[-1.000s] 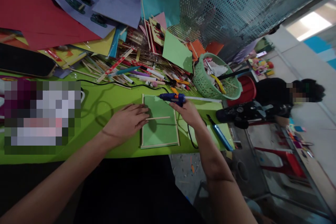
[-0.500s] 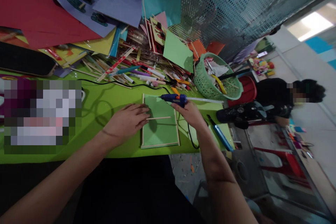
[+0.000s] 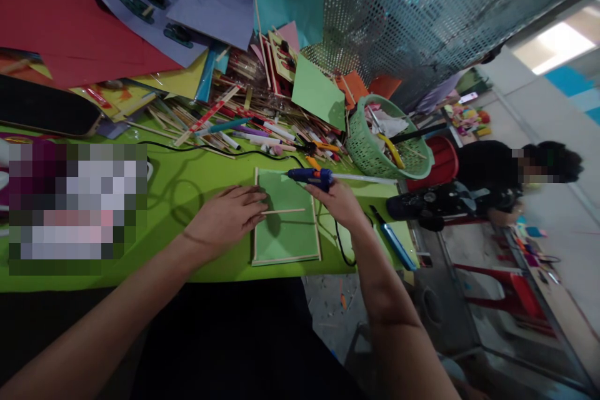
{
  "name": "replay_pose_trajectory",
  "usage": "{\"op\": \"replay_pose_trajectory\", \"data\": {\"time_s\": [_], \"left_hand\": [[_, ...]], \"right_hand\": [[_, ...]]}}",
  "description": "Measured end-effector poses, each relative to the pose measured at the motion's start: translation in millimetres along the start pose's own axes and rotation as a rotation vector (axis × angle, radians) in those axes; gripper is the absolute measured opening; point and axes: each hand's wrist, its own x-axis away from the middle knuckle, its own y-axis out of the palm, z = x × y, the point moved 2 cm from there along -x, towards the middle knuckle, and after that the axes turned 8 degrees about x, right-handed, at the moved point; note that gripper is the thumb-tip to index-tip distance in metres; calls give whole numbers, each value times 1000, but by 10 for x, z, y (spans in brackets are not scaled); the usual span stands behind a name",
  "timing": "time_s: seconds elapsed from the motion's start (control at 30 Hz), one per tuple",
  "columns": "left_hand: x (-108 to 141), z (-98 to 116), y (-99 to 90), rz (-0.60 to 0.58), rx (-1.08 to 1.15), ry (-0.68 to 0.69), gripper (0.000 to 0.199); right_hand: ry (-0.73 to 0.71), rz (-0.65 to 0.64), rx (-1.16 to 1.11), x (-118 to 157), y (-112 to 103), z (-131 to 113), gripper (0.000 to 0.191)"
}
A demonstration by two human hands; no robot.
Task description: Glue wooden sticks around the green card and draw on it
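Note:
A green card lies on the table, with thin wooden strips along its left, right and near edges. My left hand reaches over the card's left edge, its fingertips closed on the end of a thin wooden stick that extends across the card. In my right hand is a blue hot glue gun, its nozzle pointing left over the card's far part. A clear glue stick protrudes from the gun's back.
Wooden sticks and markers are heaped behind the card. A green basket of tools stands at the back right, near a blue utility knife. A black cord crosses the green tabletop. Another person is at the right.

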Motion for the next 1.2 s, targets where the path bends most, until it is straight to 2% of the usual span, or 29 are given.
{"op": "replay_pose_trajectory", "data": {"time_s": [0.27,0.5,1.2], "left_hand": [[-11,10,-28,-22,-6,11,38],[-14,24,-45,-64,-11,-38,38],[-18,35,-54,-43,-18,-11,37]], "right_hand": [[-38,-5,-22,-14,31,-49,48],[11,25,-21,43,-49,74,51],[-13,9,-40,28,-6,53,50]]}}
